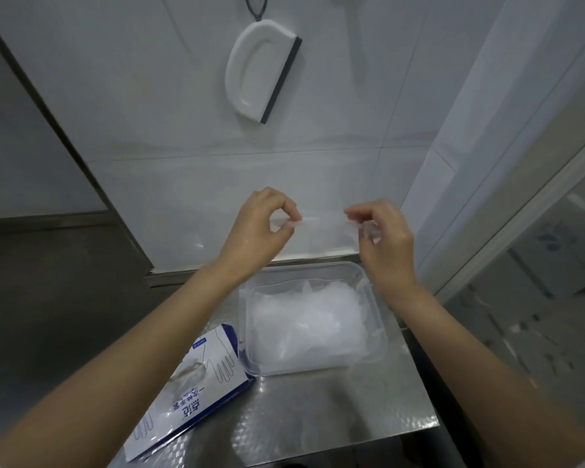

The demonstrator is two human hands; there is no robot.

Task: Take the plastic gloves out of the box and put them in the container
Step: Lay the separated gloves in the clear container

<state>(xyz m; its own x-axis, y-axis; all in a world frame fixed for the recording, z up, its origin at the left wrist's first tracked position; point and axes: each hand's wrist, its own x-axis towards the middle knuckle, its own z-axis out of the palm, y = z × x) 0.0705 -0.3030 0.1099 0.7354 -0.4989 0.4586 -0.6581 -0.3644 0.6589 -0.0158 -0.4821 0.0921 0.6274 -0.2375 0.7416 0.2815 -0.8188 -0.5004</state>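
A thin clear plastic glove (321, 231) is stretched between my two hands, held up in front of the tiled wall above the container. My left hand (257, 231) pinches its left edge with thumb and fingertips. My right hand (382, 238) pinches its right edge. Below them a clear rectangular plastic container (250, 359) sits on the metal counter, filled with a heap of translucent gloves (304, 325). The white and blue glove box (190, 390) lies flat to the container's left, with its opening showing plastic.
The embossed steel counter (318, 410) ends at a front edge and a right edge close to the container. A white squeegee (260, 72) hangs on the wall above. A dark recess lies to the left, a window frame to the right.
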